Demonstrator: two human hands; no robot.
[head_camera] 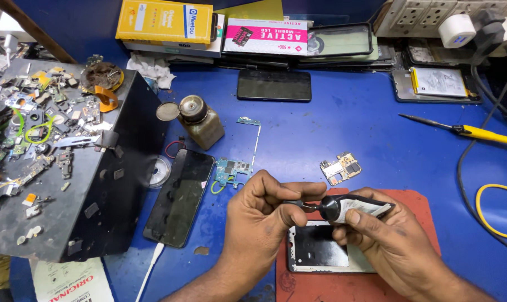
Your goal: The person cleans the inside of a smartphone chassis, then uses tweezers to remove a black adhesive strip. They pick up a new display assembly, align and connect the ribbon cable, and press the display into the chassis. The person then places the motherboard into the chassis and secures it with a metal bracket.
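R hand [385, 237] grips soft glue tube [357, 208]; L hand [264, 215] pinches its black nozzle [309, 206].

We see bright, even overhead light, soft shadows under the hands, mild glare on the blue surface [343, 123] toward twelve o'clock, wide-angle bending at the edges, sharp focus.

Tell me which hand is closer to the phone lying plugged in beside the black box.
Left. The left hand sits just right of the plugged-in phone, apart from it, pinching the nozzle of a glue tube. The right hand is farther right, gripping the tube's body.
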